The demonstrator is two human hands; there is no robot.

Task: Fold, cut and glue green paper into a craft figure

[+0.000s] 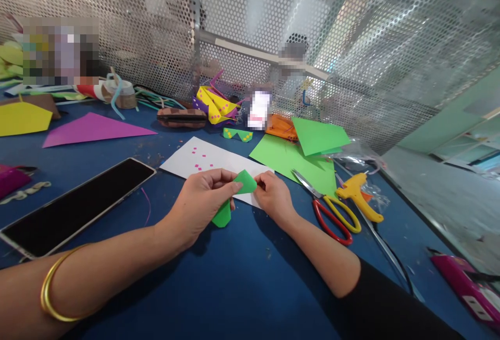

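Observation:
My left hand (207, 199) is closed on a cut-out piece of green craft foam or paper (245, 181), pinching it between thumb and fingers. Another part of the green piece sticks out below the fingers. At its right edge my right hand (275, 197) is closed in a pinch, its fingertips touching or almost touching the green; whatever they hold is hidden. Beneath both hands lies a white sheet (226, 160) dotted with several small pink squares (203, 155). A small green mask-shaped cut-out with yellow dots (238, 134) rests behind that sheet.
Scissors with red and yellow handles (332, 217) and a yellow glue gun (359, 197) lie to the right. Green sheets (292, 160) are behind them. A dark-screened phone (80, 204) and a purple sheet (94, 131) lie left. Perforated metal mesh (242, 17) borders the back.

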